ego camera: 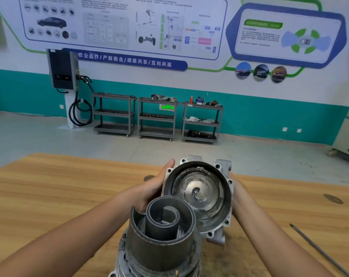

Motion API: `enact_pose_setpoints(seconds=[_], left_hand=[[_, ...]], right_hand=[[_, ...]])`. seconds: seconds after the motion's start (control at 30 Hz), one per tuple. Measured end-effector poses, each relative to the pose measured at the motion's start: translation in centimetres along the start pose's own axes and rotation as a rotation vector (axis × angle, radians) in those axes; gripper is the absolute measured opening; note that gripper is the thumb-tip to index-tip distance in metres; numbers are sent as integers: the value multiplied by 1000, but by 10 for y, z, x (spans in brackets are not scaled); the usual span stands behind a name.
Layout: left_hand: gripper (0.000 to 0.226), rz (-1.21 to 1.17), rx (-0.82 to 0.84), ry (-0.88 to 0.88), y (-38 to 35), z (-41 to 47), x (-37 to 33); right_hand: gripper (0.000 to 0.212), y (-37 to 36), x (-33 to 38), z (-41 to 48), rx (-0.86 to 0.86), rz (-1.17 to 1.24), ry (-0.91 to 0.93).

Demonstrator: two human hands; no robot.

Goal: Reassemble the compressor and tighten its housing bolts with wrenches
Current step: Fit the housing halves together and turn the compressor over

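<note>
Left hand [153, 184] grips the housing [198, 193] at its left rim, thumb over the top edge. Right hand [235, 189] lies against the housing's right side with its fingers hidden, so its grip can't be told. The housing sits between the hands, open face toward the camera. Scroll body [161, 232] stands on the table [49, 186] just below the left hand. Rod [319, 250] lies on the table right of the right forearm.

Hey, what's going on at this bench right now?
A person holds the compressor's scroll housing in both hands. The left hand grips its rim, and the right hand is mostly hidden behind the other side. The housing is tilted with its open side toward the camera and is not yet fitted onto the compressor body, which stands on the wooden table.
</note>
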State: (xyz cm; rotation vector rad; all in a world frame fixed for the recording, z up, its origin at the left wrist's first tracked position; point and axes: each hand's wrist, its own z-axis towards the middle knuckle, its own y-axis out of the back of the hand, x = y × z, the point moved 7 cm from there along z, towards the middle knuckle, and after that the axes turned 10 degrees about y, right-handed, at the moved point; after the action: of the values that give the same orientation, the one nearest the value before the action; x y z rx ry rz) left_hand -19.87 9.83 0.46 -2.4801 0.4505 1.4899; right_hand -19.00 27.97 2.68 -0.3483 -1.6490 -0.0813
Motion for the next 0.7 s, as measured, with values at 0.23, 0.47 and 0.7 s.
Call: enact_pose_setpoints(seconds=[0.23,0.47,0.7], left_hand=[[92,-44,19,-159,-1,-37,-35],[31,181,-35,-488,6,-98,-80],[98,242,-183,-777,33,-139,-75]], right_hand=[[39,-13,75,-18,-70,-9,311],[35,-33,130,-62,-8,190,774],[23,-48,136,-126,34,158,1427]])
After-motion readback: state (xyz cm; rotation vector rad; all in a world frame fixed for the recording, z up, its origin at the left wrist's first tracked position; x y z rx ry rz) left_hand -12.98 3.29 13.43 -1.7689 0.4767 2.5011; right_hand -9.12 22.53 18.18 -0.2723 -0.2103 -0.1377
